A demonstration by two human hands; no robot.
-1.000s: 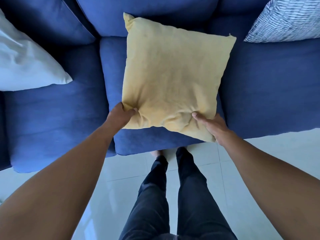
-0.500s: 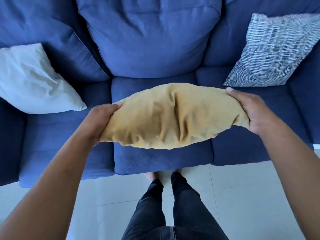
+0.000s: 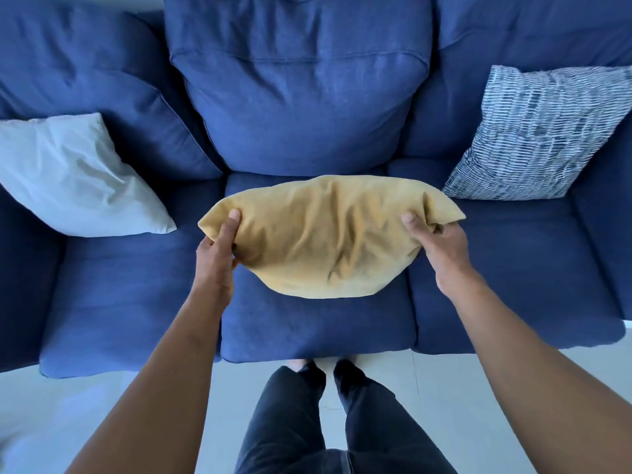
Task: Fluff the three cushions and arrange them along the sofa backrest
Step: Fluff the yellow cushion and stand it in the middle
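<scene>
Blue sofa [image 3: 136, 285] fills the room. Left hand [image 3: 215, 251] and right hand [image 3: 441, 241] fingers clamp the yellow cushion [image 3: 325, 234] above the middle seat; compress both ends evenly.

Single head-worn wide-angle view

It looks steeply down and forward from above the left hand [image 3: 215, 254] and right hand [image 3: 441, 248], close, sofa [image 3: 297, 97] beyond them.

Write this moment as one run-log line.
yellow cushion | gripped by left hand, right hand | above middle seat
</scene>
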